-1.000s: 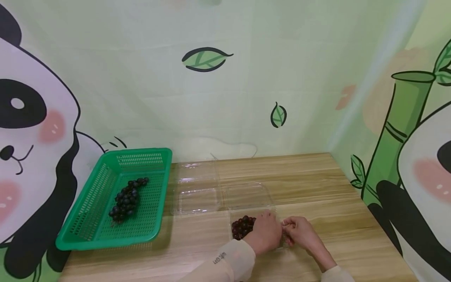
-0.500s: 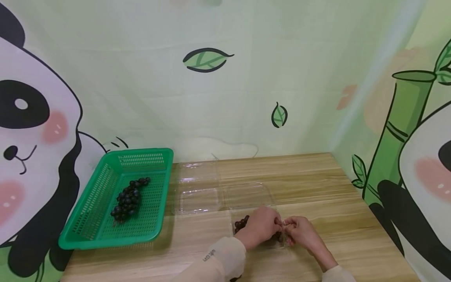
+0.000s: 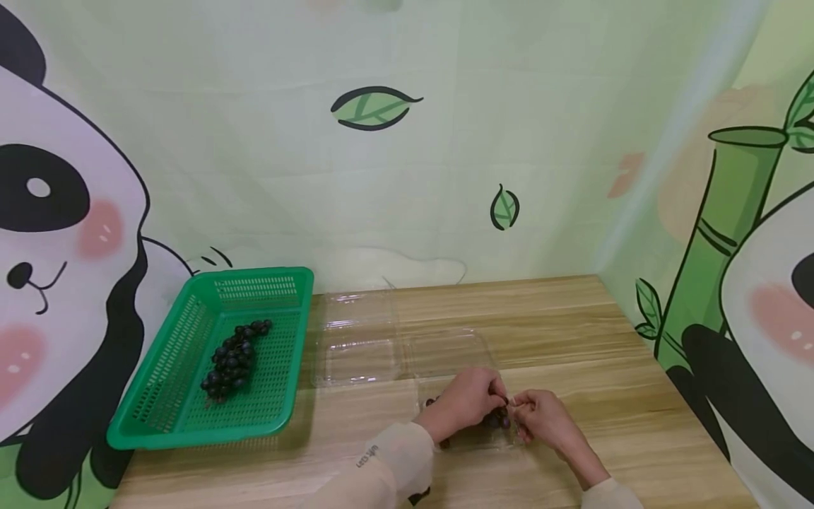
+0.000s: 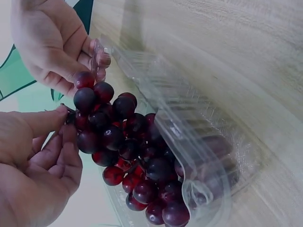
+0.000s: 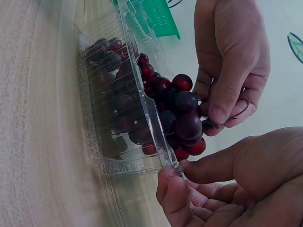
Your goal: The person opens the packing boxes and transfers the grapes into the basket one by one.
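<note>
A bunch of dark red grapes (image 4: pixel 128 137) lies partly in a clear plastic box (image 5: pixel 113 161), its stem end raised above the rim. My left hand (image 3: pixel 464 401) pinches the stem (image 5: pixel 208 124) between thumb and fingers. At the right-hand corner of the box, my right hand (image 3: pixel 548 422) pinches the clear rim (image 5: pixel 171 169) between thumb and forefinger. In the head view the left hand covers much of the bunch. Both hands show close together in the left wrist view, the right hand (image 4: pixel 54 45) beyond the left hand (image 4: pixel 38 165).
A green basket (image 3: pixel 289 396) stands on the left, with another bunch of dark grapes (image 3: pixel 230 364) inside. Beside it lies an open clear plastic box (image 3: pixel 359 360). A clear lid panel (image 3: pixel 450 353) extends behind the box being held. The wooden table (image 3: pixel 610 353) meets a printed backdrop (image 3: pixel 445 141).
My left hand has drawn back from over the grapes, shifting slightly left, and now pinches the stem. The right hand stays at the box corner.
</note>
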Motion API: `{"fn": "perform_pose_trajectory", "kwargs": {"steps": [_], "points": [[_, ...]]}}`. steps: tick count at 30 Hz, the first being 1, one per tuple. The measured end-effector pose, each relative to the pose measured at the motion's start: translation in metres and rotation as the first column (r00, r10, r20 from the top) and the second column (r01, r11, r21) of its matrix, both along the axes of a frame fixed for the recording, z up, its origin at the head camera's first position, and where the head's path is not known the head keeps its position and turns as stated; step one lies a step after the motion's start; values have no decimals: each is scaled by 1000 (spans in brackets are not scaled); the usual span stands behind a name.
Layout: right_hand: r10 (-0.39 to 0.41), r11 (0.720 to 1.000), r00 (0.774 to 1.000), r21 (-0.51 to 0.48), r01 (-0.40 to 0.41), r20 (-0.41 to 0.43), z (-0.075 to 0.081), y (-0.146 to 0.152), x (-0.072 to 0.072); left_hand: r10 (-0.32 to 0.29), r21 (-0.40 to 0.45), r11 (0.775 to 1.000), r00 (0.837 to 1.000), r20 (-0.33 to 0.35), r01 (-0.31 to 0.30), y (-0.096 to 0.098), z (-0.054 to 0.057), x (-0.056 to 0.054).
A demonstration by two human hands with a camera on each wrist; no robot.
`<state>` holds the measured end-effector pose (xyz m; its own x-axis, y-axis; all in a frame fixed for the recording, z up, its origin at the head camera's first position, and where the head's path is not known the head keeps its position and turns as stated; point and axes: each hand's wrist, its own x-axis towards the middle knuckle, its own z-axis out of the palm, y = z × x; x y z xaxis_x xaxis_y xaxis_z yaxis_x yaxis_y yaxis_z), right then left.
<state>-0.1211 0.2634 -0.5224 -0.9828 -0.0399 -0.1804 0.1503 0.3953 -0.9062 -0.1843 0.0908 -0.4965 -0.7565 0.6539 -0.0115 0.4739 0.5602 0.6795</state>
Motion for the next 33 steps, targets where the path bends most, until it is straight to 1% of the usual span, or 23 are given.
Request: {"fn": "perform_pose_trajectory", "kwargs": {"steps": [3, 7, 11, 14, 15, 20, 24, 27, 33], "points": [[-2, 1000, 1000, 6, 2, -3, 0, 0, -1, 2, 28, 1000, 999, 44, -3, -1, 1, -3], [2, 1000, 1000, 6, -2, 2, 0, 0, -1, 10, 44, 999, 996, 84, -13, -1, 1, -5], [8, 1000, 1000, 7, -8, 0, 0, 1, -1, -31, 25, 999, 999, 26, 30, -2, 0, -6], [13, 1000, 1000, 3, -13, -7, -1, 1, -1, -73, -4, 997, 997, -39, 73, -3, -1, -7], [15, 1000, 1000, 1, -15, -8, -1, 1, -1, -83, -9, 997, 995, -47, 83, -3, -1, -8], [7, 1000, 1000, 4, -7, -3, -1, 1, -1, -113, -41, 993, 991, -72, 111, -3, -1, -9], [7, 1000, 1000, 16, -7, -5, -1, 1, -1, -128, -99, 988, 990, -64, 122, -3, -2, -9], [16, 1000, 1000, 21, -15, -10, 0, 1, 0, -148, -123, 982, 987, -57, 141, -2, -4, -9], [15, 1000, 1000, 24, -15, -10, -1, 1, 0, -211, -152, 969, 972, -108, 194, -2, -5, -11]]}}
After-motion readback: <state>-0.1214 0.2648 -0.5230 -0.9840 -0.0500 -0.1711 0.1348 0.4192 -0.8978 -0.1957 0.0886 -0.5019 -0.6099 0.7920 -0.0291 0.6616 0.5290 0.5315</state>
